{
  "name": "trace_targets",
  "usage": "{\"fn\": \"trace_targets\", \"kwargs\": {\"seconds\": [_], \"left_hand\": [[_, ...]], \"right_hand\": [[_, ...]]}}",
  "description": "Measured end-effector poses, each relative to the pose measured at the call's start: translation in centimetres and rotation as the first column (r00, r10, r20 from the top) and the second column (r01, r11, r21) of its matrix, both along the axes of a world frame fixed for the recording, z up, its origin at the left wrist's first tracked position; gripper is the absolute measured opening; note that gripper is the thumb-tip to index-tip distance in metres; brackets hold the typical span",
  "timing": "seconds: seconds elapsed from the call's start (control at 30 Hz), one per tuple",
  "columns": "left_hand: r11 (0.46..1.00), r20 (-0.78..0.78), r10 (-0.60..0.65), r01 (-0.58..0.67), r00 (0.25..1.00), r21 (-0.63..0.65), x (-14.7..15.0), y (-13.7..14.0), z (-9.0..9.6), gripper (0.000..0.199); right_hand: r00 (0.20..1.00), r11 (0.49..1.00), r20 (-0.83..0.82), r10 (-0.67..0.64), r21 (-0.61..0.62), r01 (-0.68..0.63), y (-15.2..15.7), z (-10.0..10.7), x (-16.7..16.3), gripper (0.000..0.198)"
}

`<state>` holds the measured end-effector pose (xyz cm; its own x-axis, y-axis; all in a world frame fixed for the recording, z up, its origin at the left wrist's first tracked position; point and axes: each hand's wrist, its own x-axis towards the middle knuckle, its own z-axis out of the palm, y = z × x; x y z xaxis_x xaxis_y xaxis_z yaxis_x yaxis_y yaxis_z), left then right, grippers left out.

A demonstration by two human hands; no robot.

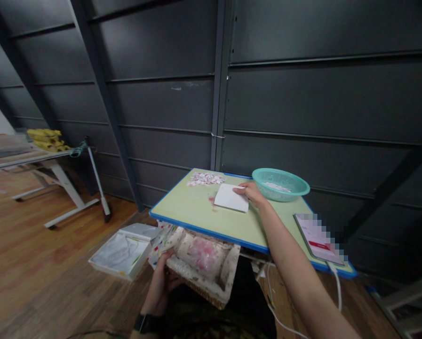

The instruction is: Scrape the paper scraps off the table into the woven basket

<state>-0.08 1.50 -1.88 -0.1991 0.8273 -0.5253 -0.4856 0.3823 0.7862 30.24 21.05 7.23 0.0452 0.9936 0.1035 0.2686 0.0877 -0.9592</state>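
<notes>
My left hand (pixel 165 273) grips the near left edge of a worn, whitish box (pixel 203 259), tilted over my lap just below the table edge. Pink stains mark the inside of this box. On the yellow-green tabletop (pixel 182 205) with a blue rim, my right hand (pixel 250 192) is closed on the right edge of a flat white rectangular block (pixel 231 197). Reddish smudges show on the table beside the block. Behind it lies a pile of small white and reddish pieces (pixel 206 179).
A teal plastic basket (pixel 281 181) with white pieces inside stands at the table's back right. A tablet (pixel 318 238) with a white cable lies at the right edge. An open white box (pixel 121 254) sits lower left. Another table (pixel 37 157) holds yellow items (pixel 46 140).
</notes>
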Motion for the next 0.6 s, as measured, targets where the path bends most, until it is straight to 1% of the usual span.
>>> {"fn": "trace_targets", "kwargs": {"seconds": [0.07, 0.13, 0.27, 0.4, 0.5, 0.6], "left_hand": [[1.0, -0.002, 0.007, -0.007, 1.0, -0.006, -0.05, 0.04, -0.14, 0.038], [1.0, -0.006, 0.014, -0.014, 1.0, -0.012, -0.09, 0.1, -0.3, 0.039], [1.0, -0.014, 0.015, -0.015, 1.0, -0.015, -0.11, 0.13, -0.37, 0.042], [1.0, 0.01, 0.004, -0.004, 1.0, 0.003, -0.06, 0.01, -0.12, 0.038], [1.0, 0.026, 0.008, -0.008, 1.0, -0.013, -0.08, -0.08, -0.05, 0.036], [1.0, 0.025, 0.01, -0.01, 1.0, -0.012, -0.09, -0.09, -0.1, 0.037]], "right_hand": [[0.996, 0.995, -0.016, -0.092, 0.027, 0.093, 0.04, 0.1, -0.02, 0.029], [0.989, 0.988, -0.015, -0.144, 0.046, 0.145, 0.09, 0.13, -0.09, 0.029], [0.99, 0.988, 0.05, -0.135, 0.08, 0.131, 0.28, -0.12, -0.24, 0.03], [0.987, 0.991, 0.122, -0.104, 0.098, 0.093, 0.44, -0.22, -0.06, 0.028], [0.98, 0.988, 0.144, -0.136, 0.093, 0.123, 0.49, -0.04, 0.18, 0.027], [0.977, 0.979, 0.124, -0.171, 0.129, 0.155, 0.51, 0.08, 0.2, 0.03]]}}
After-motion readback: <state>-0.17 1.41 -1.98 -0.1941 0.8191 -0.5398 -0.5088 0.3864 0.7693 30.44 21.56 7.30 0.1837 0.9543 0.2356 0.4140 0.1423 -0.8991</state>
